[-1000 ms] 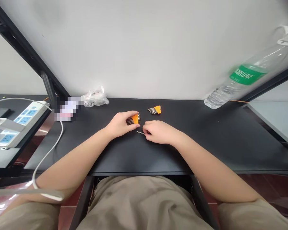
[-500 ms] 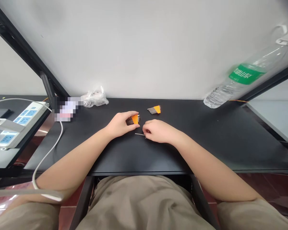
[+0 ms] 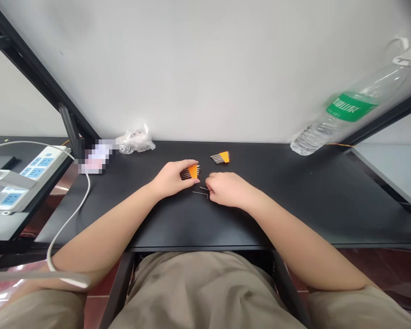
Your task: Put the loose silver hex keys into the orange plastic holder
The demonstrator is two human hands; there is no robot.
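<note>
Between the thumb and fingers of my left hand (image 3: pixel 174 178) is an orange holder (image 3: pixel 193 172) with several metal hex keys through it. Just to its right, my right hand (image 3: pixel 227 188) is closed in a pinch on a thin hex key (image 3: pixel 203 188), whose end sticks out to the left. Below that, a loose L-shaped hex key (image 3: pixel 200 193) lies on the black table (image 3: pixel 205 224). A second orange holder (image 3: pixel 224 157) with several hex keys rests behind my right hand, touched by neither hand.
A crumpled clear plastic bag (image 3: pixel 136 140) lies by the wall at the back left. A large bottle with a green label (image 3: pixel 351 107) stands at the back right. On the left are a white power strip (image 3: pixel 37 171) and a white cable (image 3: pixel 70 219).
My right hand has shifted slightly right and up from the loose hex key, whose short bent end now shows. A second thin key now shows at its fingertips.
</note>
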